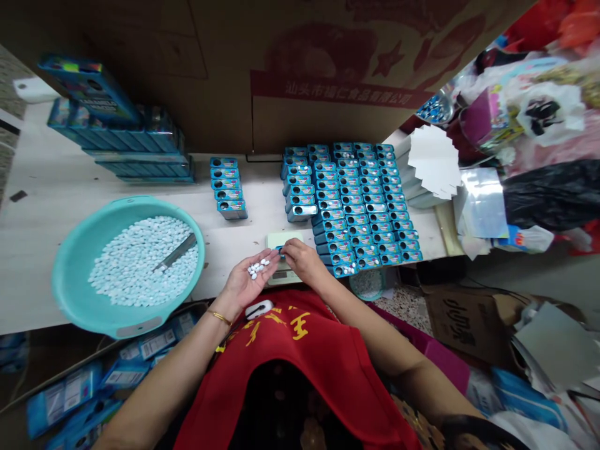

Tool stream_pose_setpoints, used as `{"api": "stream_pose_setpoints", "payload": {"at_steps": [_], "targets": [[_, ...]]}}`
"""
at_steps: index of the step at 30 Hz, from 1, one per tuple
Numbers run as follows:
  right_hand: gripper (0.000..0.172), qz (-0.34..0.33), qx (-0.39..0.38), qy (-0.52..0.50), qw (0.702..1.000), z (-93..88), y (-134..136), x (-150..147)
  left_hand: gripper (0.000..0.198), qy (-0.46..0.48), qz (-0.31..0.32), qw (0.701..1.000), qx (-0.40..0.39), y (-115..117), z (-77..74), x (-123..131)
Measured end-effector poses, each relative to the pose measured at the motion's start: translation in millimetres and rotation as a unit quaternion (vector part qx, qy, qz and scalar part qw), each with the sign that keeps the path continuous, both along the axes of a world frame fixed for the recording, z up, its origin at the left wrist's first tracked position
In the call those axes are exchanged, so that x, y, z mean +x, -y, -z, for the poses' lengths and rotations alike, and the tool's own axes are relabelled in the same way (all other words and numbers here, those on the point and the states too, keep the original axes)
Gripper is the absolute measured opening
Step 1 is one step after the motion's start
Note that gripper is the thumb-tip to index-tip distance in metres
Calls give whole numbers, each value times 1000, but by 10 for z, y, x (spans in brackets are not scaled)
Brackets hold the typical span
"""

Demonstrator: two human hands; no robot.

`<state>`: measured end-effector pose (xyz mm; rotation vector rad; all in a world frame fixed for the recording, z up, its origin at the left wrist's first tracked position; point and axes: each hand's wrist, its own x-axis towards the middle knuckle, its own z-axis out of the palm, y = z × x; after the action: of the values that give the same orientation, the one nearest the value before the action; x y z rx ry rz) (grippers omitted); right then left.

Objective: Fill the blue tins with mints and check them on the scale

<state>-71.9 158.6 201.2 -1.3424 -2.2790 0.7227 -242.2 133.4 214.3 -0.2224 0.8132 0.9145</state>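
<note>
My left hand [250, 278] is palm up with its fingers stretched out, cupping several small white candies [257, 269]. The fingers of my right hand [302, 259] are pinched together just beside the left fingertips, and whatever they hold is too small to make out. Between both hands a bit of a blue box [280, 249] shows, mostly hidden by the fingers. Under it stands a small pale scale [284, 240], its front partly covered by my hands. Left of my hands, a turquoise basin [70, 275] holds many pale candies with a metal scoop [174, 252] lying on them.
Rows of upright blue boxes [356, 200] fill the table's right side, some with candies on top. A short column of boxes [229, 187] stands mid-table; stacked packs [135, 140] are at back left. A large cardboard carton [225, 81] blocks the back. White cards [434, 162] lie right.
</note>
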Motion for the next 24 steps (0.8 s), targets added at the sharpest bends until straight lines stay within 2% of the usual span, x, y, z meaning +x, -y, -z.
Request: {"api": "stream_pose_setpoints", "payload": {"at_steps": [3, 6, 10, 12, 14, 16, 18, 21, 24], "targets": [[23, 5, 6, -21, 1000, 36, -2, 39, 28, -6, -6, 1000, -1, 24, -5, -79], [23, 52, 20, -75, 996, 30, 9, 164, 30, -22, -30, 999, -14, 106, 48, -262], [18, 123, 30, -92, 988, -37, 23, 369, 32, -52, -65, 996, -13, 253, 136, -495], [18, 130, 30, -92, 987, -88, 77, 347, 34, -60, -61, 996, -5, 318, 135, -525], [19, 72, 20, -87, 993, -144, 189, 185, 33, -50, -33, 998, -6, 374, 102, -490], [21, -41, 13, -56, 998, -192, 341, -75, 30, -23, -2, 1000, -19, 428, 57, -424], [24, -132, 12, 18, 991, -220, 485, -342, 28, 5, 17, 999, -33, 491, 27, -372], [20, -213, 14, 106, 971, -224, 610, -593, 28, 19, 20, 998, -53, 607, 35, -371], [19, -251, 18, 115, 961, -210, 655, -661, 27, 20, 13, 996, -81, 715, 83, -433]]}}
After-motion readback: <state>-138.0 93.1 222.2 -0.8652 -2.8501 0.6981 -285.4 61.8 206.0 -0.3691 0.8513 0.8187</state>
